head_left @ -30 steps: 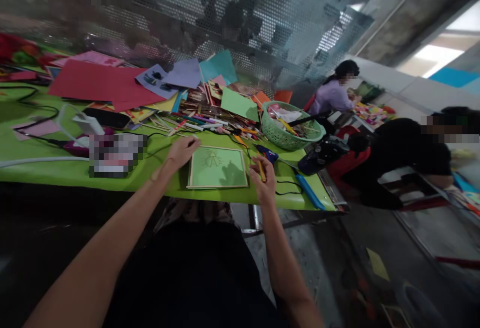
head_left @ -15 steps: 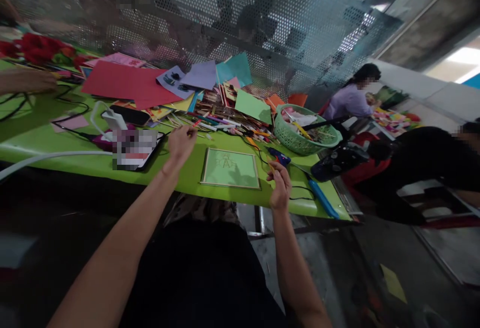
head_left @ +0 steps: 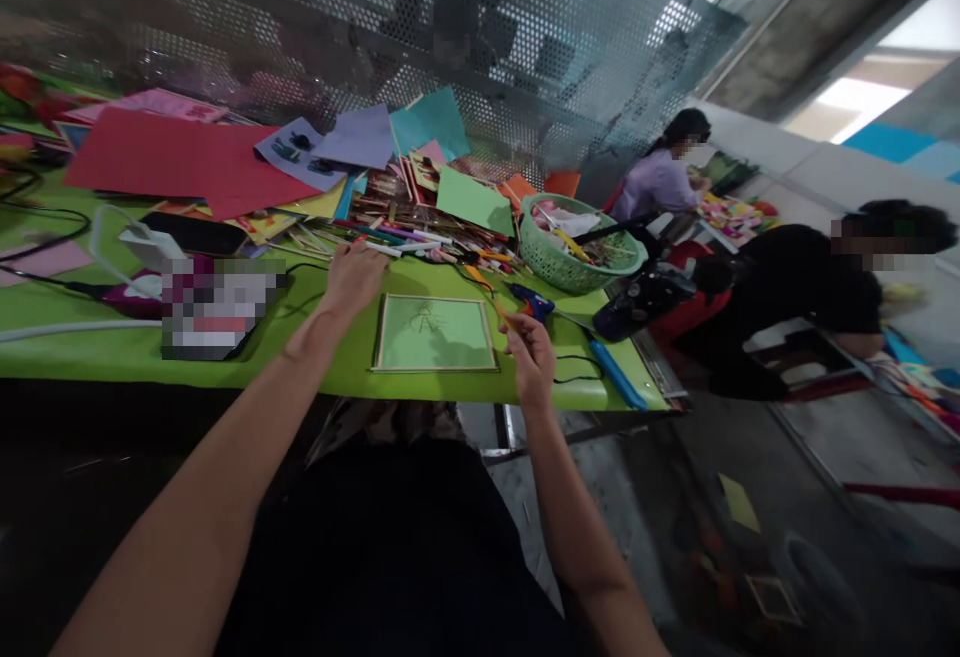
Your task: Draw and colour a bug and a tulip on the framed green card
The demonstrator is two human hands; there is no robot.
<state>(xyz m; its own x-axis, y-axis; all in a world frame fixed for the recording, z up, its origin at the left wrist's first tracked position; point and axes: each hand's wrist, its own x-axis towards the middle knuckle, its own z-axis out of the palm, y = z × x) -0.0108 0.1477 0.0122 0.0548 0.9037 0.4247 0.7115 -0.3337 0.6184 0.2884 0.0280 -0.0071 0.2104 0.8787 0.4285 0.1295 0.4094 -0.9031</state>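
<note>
Right fingers (head_left: 535, 333) gripping yellow implement (head_left: 502, 311), filled basket (head_left: 564, 272)

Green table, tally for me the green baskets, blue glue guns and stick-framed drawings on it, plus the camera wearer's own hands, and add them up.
Green basket: 1
Blue glue gun: 1
Stick-framed drawing: 1
Wearer's hands, left hand and right hand: 2
Total: 5
</note>
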